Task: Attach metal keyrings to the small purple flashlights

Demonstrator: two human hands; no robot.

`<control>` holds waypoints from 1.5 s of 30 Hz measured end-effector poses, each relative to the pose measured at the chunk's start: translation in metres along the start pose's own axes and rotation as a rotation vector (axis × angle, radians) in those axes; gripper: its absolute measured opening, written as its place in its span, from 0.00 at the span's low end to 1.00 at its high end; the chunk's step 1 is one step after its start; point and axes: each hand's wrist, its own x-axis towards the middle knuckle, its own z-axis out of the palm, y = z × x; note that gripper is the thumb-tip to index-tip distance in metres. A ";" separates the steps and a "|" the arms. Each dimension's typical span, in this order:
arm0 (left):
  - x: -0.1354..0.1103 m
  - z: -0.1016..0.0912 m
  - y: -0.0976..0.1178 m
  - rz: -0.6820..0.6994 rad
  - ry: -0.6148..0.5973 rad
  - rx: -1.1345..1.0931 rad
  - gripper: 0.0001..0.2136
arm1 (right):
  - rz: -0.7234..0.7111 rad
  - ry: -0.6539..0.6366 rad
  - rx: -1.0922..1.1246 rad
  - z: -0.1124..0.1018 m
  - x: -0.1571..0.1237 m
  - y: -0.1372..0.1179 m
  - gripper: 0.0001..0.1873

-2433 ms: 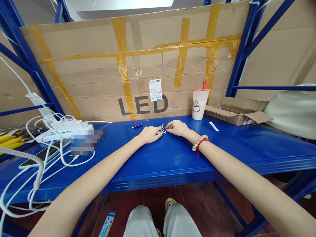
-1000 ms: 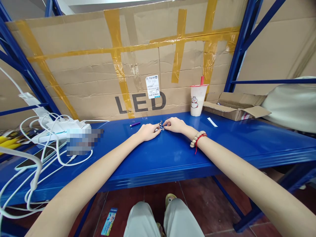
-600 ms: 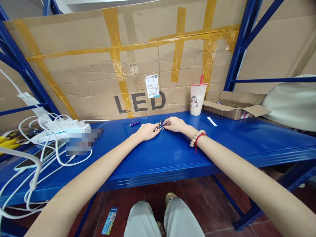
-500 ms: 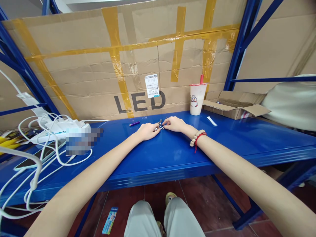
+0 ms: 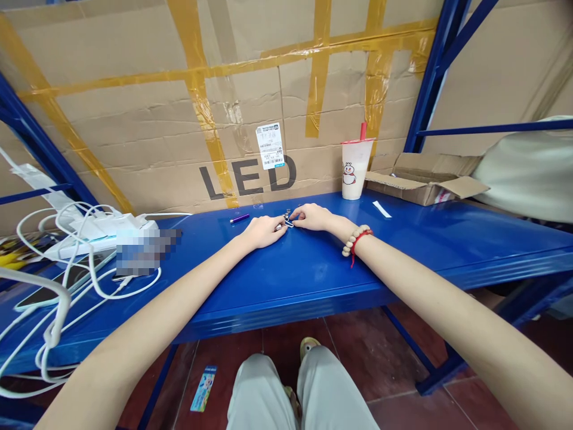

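Observation:
Both of my arms reach far out over the blue metal shelf (image 5: 313, 280). My left hand (image 5: 263, 230) and my right hand (image 5: 313, 216) meet near the back, fingers curled in a pinch around a small silver metal clip (image 5: 287, 221). More tiny metal pieces lie just behind the clip. On my right wrist sits a bead bracelet with a red string (image 5: 356, 239). How the clip is held between the fingertips is too small to make out.
A purple pen (image 5: 240, 218) lies left of the hands. A lidded drink cup (image 5: 356, 168) with a red straw, a white paper strip (image 5: 381, 208) and an open cardboard box (image 5: 423, 181) stand to the right. White cables and chargers (image 5: 89, 239) sprawl at left. Taped cardboard marked LED (image 5: 246, 107) forms the back wall.
The view has tilted down a little, so everything sits higher in frame. Both hands stay together on the small metal clip with only slight finger movement.

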 end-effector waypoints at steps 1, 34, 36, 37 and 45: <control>0.000 0.000 0.000 0.000 0.002 -0.001 0.14 | 0.000 -0.002 0.000 0.000 0.000 0.000 0.18; -0.001 0.001 0.000 0.001 0.003 0.005 0.15 | -0.005 0.088 0.043 0.002 -0.002 -0.002 0.11; -0.001 0.001 0.000 0.000 0.003 0.007 0.15 | -0.039 0.116 0.033 0.004 0.000 -0.001 0.11; -0.001 0.000 0.000 -0.001 0.003 0.007 0.15 | -0.060 0.133 0.032 0.005 0.000 -0.001 0.11; -0.003 -0.002 0.002 -0.020 -0.010 0.007 0.16 | -0.405 0.203 0.125 0.010 0.003 -0.004 0.09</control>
